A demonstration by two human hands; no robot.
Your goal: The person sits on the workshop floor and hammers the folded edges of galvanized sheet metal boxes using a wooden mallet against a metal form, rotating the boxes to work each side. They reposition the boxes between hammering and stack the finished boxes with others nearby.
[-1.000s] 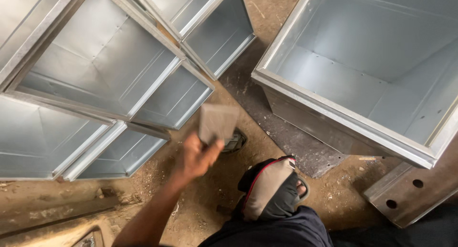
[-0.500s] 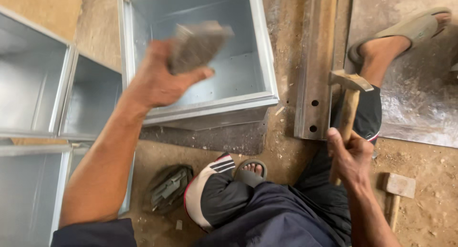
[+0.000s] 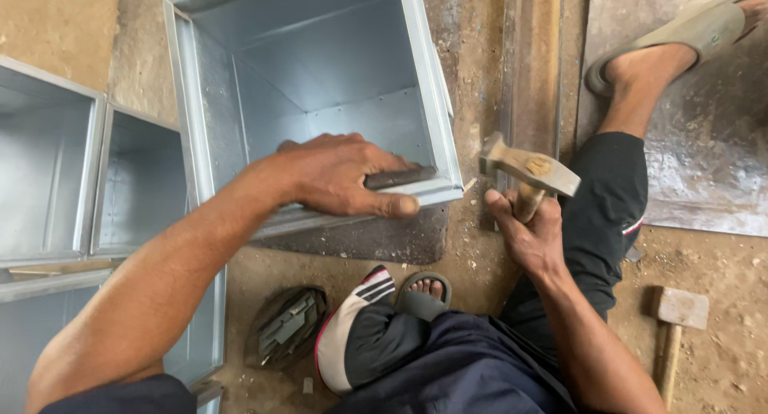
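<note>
- Left hand (image 3: 340, 178), centre frame: fingers curled shut around a dark flat steel block (image 3: 400, 177), pressing it on the near flange of the open galvanised sheet-metal duct box (image 3: 308, 70).
- Block lies along the flange inside the lower rim, just left of the box's lower-right corner; only its right end shows past the fingers (image 3: 398, 205).
- Right hand (image 3: 532, 234), right of centre: closed tight around the wooden handle of a steel-headed hammer (image 3: 530, 168), head raised just right of that corner, clear of the metal.
- Handling, my read: box is thin sheet, light but springy, rims likely sharp, dents easily. Hold it by the folded flange, not the panel. Block looks dense and rigid, short enough for a one-hand hold.
- Box sits on the dirt floor over a dark plate (image 3: 376, 238), upper centre of frame.
- More grey sheet-metal boxes (image 3: 56, 166) at left edge.
- Stack of small metal clips (image 3: 290, 326) lower centre, beside the person's sandalled foot (image 3: 384, 306).
- Second wooden-handled mallet (image 3: 674, 326) lies lower right on the floor, well apart from both hands.
- Long steel channel (image 3: 532, 62) runs up the frame right of the box.
</note>
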